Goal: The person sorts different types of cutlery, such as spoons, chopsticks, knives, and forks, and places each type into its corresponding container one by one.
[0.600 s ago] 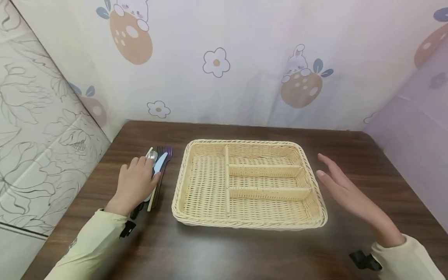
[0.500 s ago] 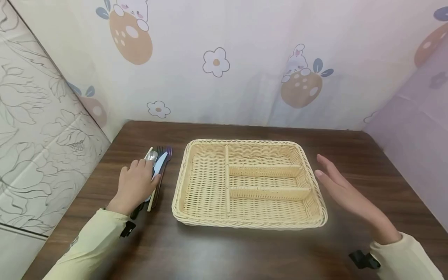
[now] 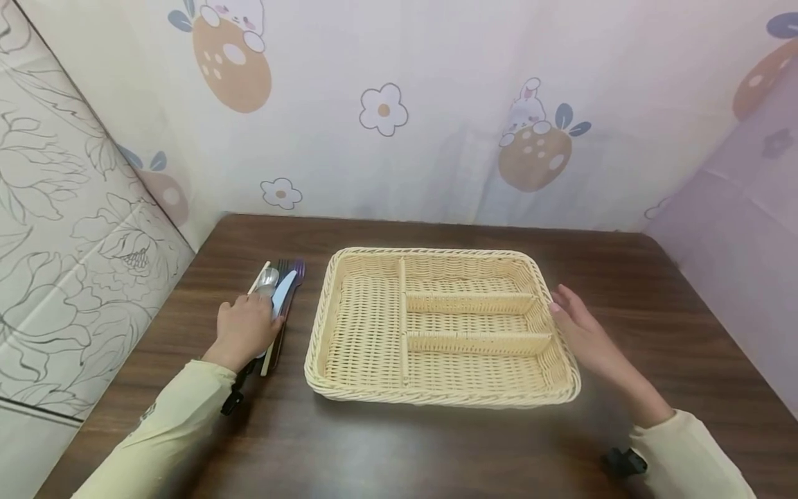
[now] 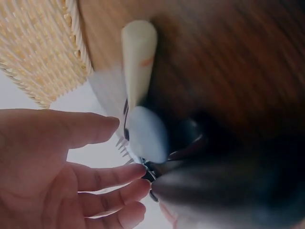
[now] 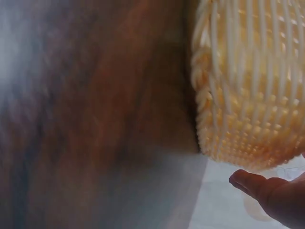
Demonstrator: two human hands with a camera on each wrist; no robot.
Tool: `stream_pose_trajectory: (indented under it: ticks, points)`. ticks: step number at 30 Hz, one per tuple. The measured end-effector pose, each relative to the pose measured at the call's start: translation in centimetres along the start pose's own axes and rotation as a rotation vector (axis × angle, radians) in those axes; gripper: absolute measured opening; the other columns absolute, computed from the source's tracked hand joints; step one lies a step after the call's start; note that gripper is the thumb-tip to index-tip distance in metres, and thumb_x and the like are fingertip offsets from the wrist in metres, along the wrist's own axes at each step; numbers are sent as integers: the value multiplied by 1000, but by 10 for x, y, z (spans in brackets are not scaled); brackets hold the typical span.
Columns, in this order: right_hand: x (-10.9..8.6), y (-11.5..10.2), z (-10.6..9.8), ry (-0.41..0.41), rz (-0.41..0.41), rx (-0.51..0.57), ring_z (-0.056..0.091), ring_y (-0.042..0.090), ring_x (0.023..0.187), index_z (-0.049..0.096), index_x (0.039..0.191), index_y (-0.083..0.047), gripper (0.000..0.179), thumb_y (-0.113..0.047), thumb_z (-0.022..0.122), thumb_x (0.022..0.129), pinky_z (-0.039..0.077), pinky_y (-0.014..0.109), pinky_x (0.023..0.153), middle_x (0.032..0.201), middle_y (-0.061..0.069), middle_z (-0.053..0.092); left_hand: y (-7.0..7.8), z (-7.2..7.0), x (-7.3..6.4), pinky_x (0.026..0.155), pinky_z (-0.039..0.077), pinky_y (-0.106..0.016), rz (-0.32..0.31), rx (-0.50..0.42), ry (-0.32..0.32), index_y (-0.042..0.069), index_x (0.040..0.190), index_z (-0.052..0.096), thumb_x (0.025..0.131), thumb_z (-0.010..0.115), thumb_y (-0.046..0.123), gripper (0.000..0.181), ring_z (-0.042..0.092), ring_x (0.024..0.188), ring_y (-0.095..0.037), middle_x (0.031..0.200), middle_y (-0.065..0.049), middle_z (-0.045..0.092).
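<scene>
My left hand (image 3: 246, 329) lies over a bunch of cutlery on the table's left side. A spoon (image 3: 268, 278), a light blue knife (image 3: 283, 287), a purple fork (image 3: 299, 267), a dark fork and a cream chopstick (image 3: 258, 278) show around it. In the left wrist view, thumb and fingers stand apart, fingertips against the bunch; the cream handle end (image 4: 138, 57) juts out. My right hand (image 3: 586, 333) is at the right rim of the wicker basket (image 3: 374, 397), fingers fairly straight; whether it touches, I cannot tell.
Dividers split the basket into several compartments, with nothing in them. It sits mid-table on the dark wooden table (image 3: 386, 450). A patterned curtain (image 3: 436, 173) hangs behind the table, and a flower-print panel (image 3: 81, 229) stands at the left.
My right hand has moved left, from beside the basket to its right rim. My left hand has shifted slightly toward me over the cutlery, uncovering more of the spoon.
</scene>
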State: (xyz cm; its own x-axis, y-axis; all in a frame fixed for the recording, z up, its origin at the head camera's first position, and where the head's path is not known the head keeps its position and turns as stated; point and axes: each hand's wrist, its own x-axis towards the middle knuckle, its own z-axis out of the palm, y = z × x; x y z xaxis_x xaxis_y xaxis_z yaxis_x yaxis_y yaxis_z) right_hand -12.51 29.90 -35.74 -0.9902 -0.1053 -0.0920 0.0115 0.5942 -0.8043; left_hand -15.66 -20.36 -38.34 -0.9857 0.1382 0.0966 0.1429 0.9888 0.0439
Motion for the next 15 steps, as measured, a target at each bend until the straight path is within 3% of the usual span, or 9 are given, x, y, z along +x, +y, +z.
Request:
stream_pose_trajectory:
  ticks: [4,7,10,11,15]
  points:
    - [0,3,5,-7,50,27,15,55,133,-3,149,3,69,-40,25,103,16,67,103,147,38,10,1,6,1,61,42,-51,8,16,25,-6,79,57,84,69,26,34,58,73,-38,75,-18,56]
    - [-1,4,10,-13,74,95,45,49,119,-3,151,-2,68,-42,25,103,39,57,96,142,40,23,2,9,1,58,43,-51,21,16,79,-7,78,56,82,71,22,33,58,69,-38,73,-19,56]
    - [-2,3,14,-9,81,160,62,38,98,-2,152,-7,65,-41,24,103,53,44,79,136,39,33,4,10,1,55,43,-51,34,15,126,-7,77,54,80,73,18,32,58,66,-38,70,-19,56]
    - [-2,3,15,-6,80,186,64,34,90,-1,153,-8,64,-41,24,103,55,40,71,132,39,37,4,10,1,55,43,-51,35,12,131,-7,76,54,80,72,16,30,58,65,-38,69,-19,55]
    - [-2,3,19,11,81,205,63,32,93,-1,153,-8,62,-37,24,104,54,37,74,131,37,39,6,10,2,54,43,-51,32,10,110,-8,73,54,82,64,8,22,58,62,-37,65,-18,54]
